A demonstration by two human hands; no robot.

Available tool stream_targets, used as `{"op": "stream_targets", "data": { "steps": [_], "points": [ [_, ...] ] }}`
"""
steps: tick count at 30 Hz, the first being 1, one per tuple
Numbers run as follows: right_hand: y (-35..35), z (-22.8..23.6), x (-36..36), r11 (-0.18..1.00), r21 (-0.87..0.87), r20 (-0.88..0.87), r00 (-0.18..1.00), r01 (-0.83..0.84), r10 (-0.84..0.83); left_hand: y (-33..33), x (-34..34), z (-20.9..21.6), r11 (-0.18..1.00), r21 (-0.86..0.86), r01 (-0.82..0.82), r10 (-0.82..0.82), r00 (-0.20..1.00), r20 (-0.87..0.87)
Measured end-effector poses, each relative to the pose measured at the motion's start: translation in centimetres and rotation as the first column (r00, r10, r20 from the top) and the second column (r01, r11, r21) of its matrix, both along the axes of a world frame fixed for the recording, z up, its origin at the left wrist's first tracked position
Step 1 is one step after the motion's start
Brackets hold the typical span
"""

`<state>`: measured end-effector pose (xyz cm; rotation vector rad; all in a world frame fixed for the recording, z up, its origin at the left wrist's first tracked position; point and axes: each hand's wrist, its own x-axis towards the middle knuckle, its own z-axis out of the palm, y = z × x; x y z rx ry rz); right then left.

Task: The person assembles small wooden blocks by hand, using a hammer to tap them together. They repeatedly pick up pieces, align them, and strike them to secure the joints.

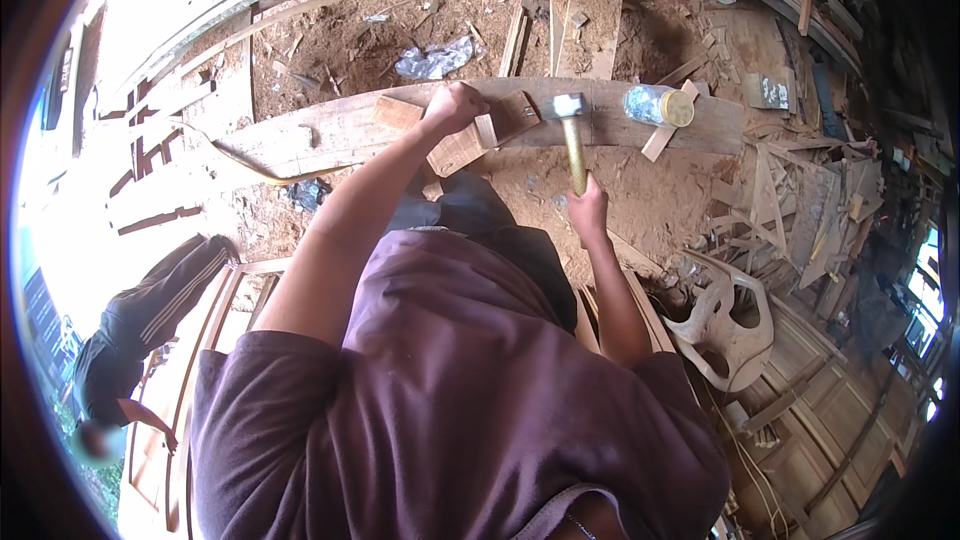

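Note:
My left hand (456,107) is closed at a small group of short wood pieces lying on a long plank, its fingers partly hidden. It grips a wood block (487,131) whose pale end shows just below the fist. Another short piece (398,114) lies to the left of the hand, a wider piece (457,151) nearer to me, and a darker one (515,114) to the right. In my right hand (588,202) is a hammer (574,145), held by its yellowish handle, with the metal head over the plank.
On the right part of the long plank (330,125), a clear jar (655,106) with a yellow lid lies on its side by a thin wood strip (657,144). Crumpled plastic (436,59) lies beyond. A plastic chair (728,325) and wood scraps are at right; another person (140,325) bends at left.

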<state>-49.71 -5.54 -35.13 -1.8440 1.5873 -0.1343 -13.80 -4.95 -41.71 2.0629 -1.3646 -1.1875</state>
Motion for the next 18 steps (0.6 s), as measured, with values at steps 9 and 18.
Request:
{"op": "stream_targets", "data": {
  "steps": [9,18],
  "points": [
    [0.0,0.4,-1.3,0.991,0.105,0.112,0.989,0.087,-0.098,0.1,0.5,-1.2,0.999,-0.042,0.01,-0.011,0.999,-0.036],
    [0.9,1.0,-0.1,0.985,0.157,0.146,0.985,0.065,-0.088,0.2,0.8,-2.3,0.995,-0.08,0.061,-0.063,0.998,-0.024]
  ]
}}
